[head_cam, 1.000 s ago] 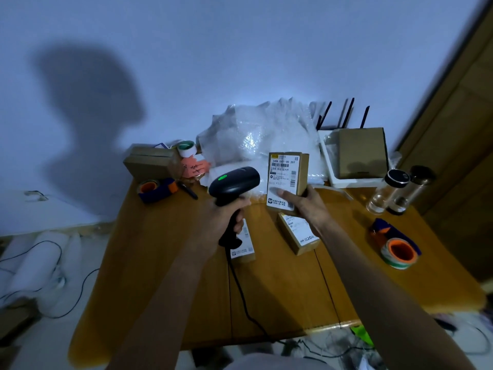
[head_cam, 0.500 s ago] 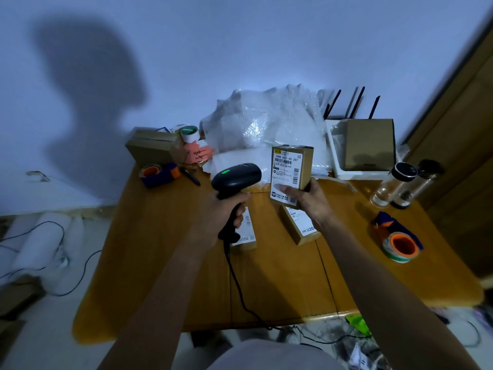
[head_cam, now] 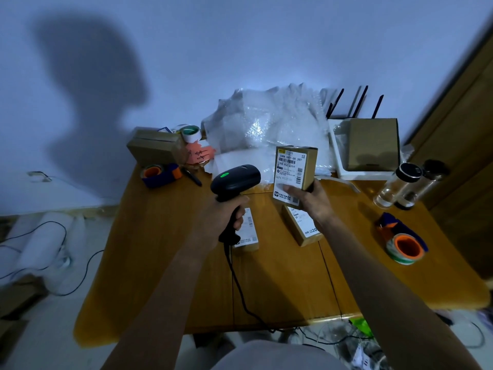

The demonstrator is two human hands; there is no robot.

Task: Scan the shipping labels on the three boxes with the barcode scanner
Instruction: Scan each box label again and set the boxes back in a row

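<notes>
Left hand [head_cam: 221, 217] is wrapped tight round the grip of the black barcode scanner [head_cam: 236, 180], arm stretched forward, green light lit on top and its head aimed right at the labelled box [head_cam: 294, 174], which the right hand [head_cam: 310, 201] holds upright by the lower end, thumb across the label. The other two boxes lie flat on the wooden counter [head_cam: 160, 263], one [head_cam: 246, 232] just behind the scanner handle, one [head_cam: 302, 225] under the right wrist. Further back, a white tray [head_cam: 344, 166] holds a plain cardboard box [head_cam: 373, 142].
</notes>
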